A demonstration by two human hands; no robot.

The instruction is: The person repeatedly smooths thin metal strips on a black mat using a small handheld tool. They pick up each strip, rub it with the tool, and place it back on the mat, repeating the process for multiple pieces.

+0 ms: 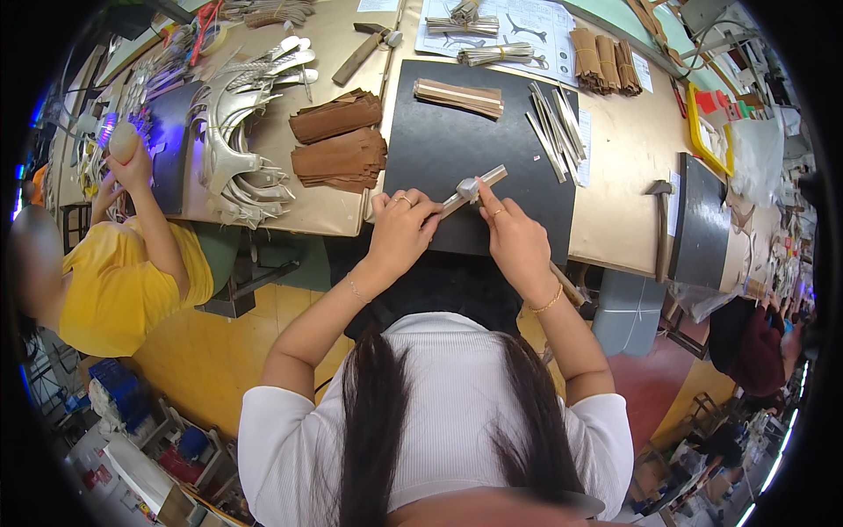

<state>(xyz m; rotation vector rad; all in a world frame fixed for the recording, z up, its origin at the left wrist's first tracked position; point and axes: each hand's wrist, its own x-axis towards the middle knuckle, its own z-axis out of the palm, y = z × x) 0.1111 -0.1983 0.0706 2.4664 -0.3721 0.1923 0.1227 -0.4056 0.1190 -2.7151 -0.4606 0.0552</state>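
Observation:
On the black mat (pixel 439 145) in front of me lies a narrow pale strip (pixel 495 176), slanting up to the right. My left hand (pixel 406 230) is closed on its lower end, fingertips pressed on it. A hammer (pixel 468 188) rests its metal head on the strip. My right hand (pixel 518 244) grips the hammer, and the handle's end shows beneath my wrist. Farther up the mat sit a bundle of brown strips (pixel 443 94) with a pale one among them, and several loose silvery strips (pixel 553 132). The part of the strip under my fingers is hidden.
Left of the mat are stacks of brown strips (pixel 338 160), a second hammer (pixel 362 60) and pale strappy pieces (pixel 233 145). Another hammer (pixel 661 228) lies at the right, near a yellow tray (pixel 725 158). A co-worker in yellow (pixel 140 277) sits at the left.

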